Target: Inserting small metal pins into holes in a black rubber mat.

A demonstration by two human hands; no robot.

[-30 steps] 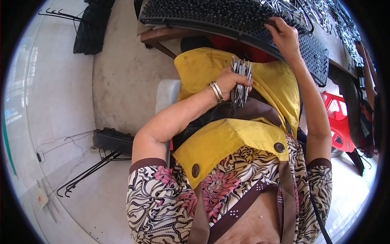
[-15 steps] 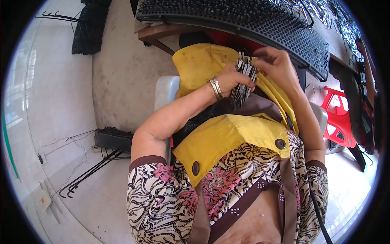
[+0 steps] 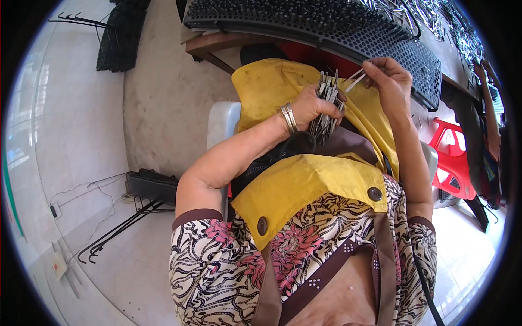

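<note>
My left hand (image 3: pixel 308 108) is closed round a bundle of thin metal strips (image 3: pixel 325 117), which stand roughly upright with their ends sticking out above and below the fist. To its right, my raised right hand (image 3: pixel 389 82) pinches one or two slim, pale metal strips (image 3: pixel 355 83) between thumb and fingers. These slant down toward the bundle, apart from it. Both hands are above the yellow apron (image 3: pixel 272 81) on my lap. Just beyond them is the black perforated tray (image 3: pixel 375 49), whose holes hold many small upright pieces over much of its far part.
A wooden table (image 3: pixel 217 42) carries the tray, with loose shiny metal pieces (image 3: pixel 429 19) heaped behind it. A red plastic stool (image 3: pixel 452 157) stands at the right, near another person's arm (image 3: pixel 492 119). Left on the floor is a black rack-like object (image 3: pixel 152 186) with hooked rods.
My right hand has moved up and right, away from the bundle, and the slim strips now show in its pinch. My left hand stays nearly in place round the bundle.
</note>
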